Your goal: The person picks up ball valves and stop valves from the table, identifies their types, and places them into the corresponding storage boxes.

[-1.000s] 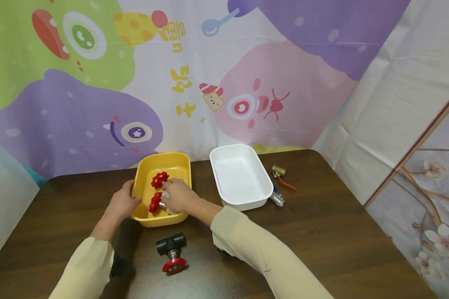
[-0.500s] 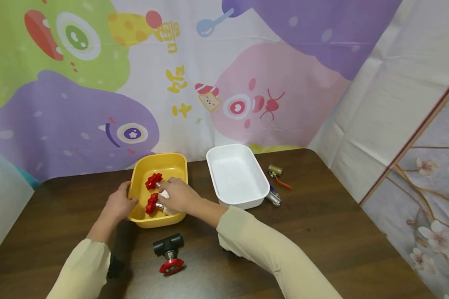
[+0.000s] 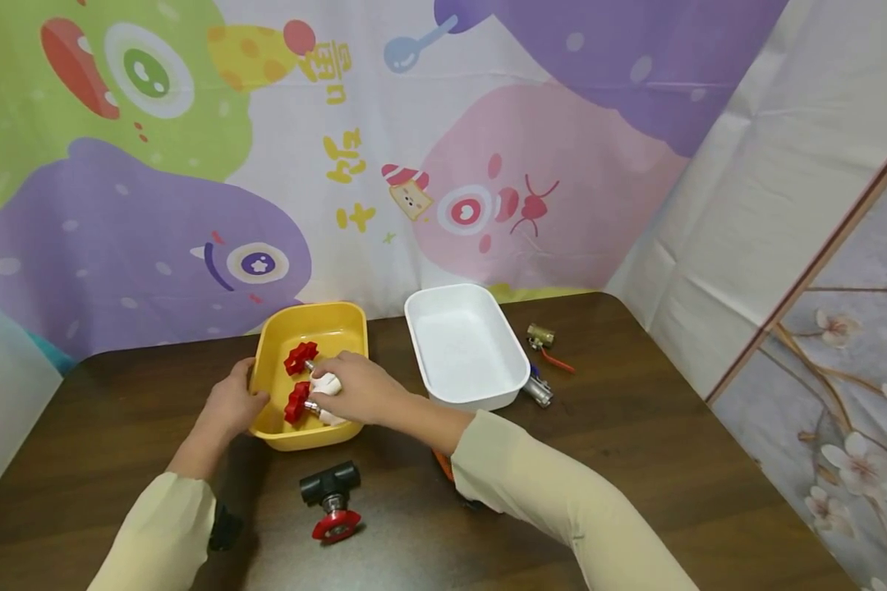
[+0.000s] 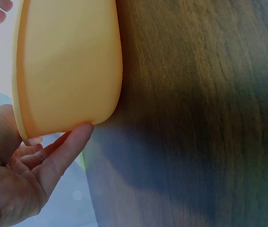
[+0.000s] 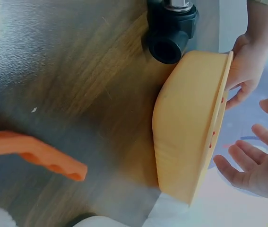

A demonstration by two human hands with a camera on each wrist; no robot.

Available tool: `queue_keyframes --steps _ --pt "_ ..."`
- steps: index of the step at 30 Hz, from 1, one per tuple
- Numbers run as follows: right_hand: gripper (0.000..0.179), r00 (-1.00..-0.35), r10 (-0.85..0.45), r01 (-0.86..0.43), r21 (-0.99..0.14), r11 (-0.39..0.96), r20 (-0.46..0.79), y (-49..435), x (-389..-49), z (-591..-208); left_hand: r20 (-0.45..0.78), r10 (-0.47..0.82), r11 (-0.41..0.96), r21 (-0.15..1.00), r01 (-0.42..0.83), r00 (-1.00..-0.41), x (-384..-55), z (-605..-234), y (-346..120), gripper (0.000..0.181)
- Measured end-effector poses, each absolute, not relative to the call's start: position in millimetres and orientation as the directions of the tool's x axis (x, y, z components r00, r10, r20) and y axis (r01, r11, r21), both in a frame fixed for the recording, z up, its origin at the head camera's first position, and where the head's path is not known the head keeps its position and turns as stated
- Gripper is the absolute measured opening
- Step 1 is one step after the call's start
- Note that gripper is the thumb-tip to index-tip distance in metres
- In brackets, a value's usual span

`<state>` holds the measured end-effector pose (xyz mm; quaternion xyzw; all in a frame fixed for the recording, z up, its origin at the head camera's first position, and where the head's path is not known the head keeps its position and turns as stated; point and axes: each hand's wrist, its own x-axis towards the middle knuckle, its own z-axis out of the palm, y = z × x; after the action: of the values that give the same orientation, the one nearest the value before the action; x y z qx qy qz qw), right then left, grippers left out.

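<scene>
My left hand (image 3: 225,402) grips the left wall of the yellow tray (image 3: 355,328), thumb at the rim and fingers along the outside, as the left wrist view (image 4: 30,175) also shows. Inside lie two valves with white bodies: one with a red handwheel (image 3: 301,358) farther back, another with a red handwheel (image 3: 296,402) nearer the front. Over their white bodies, my right hand (image 3: 358,390) hovers and partly hides them. In the right wrist view its fingers (image 5: 259,163) are spread and relaxed above the rim, holding nothing.
In front of the yellow tray lies a black tee valve (image 3: 330,484) with a red handwheel. A white tray (image 3: 421,357) stands to the right, beside a brass valve (image 3: 540,335) with a red lever and a silver valve (image 3: 540,391). An orange handle (image 5: 39,153) lies beneath my right arm.
My right hand has set down the white valve body, loosened its fingers and drawn slightly right. The rear handwheel has tipped a little left. The left hand keeps its grip on the tray.
</scene>
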<state>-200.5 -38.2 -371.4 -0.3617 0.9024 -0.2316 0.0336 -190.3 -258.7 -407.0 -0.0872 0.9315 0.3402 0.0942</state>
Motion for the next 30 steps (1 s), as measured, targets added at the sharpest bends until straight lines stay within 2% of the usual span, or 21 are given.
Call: queue_keyframes --steps 12,21,30 --pt "0.045 -0.724 -0.687 -0.619 -0.496 0.609 0.061 -22 -181 -365 -0.236 -0.101 0.752 0.618 -0.230 -0.966 -192 -409 -257 0.068" --pt "0.043 -0.693 -0.717 -0.647 -0.501 0.574 0.074 -18 -165 -368 -0.230 -0.097 0.763 0.607 -0.221 -0.968 -189 -408 -258 0.067" --pt "0.044 -0.627 -0.778 -0.688 -0.502 0.524 0.047 -15 -153 -370 -0.218 -0.101 0.768 0.603 -0.215 -0.971 -188 -407 -258 0.067"
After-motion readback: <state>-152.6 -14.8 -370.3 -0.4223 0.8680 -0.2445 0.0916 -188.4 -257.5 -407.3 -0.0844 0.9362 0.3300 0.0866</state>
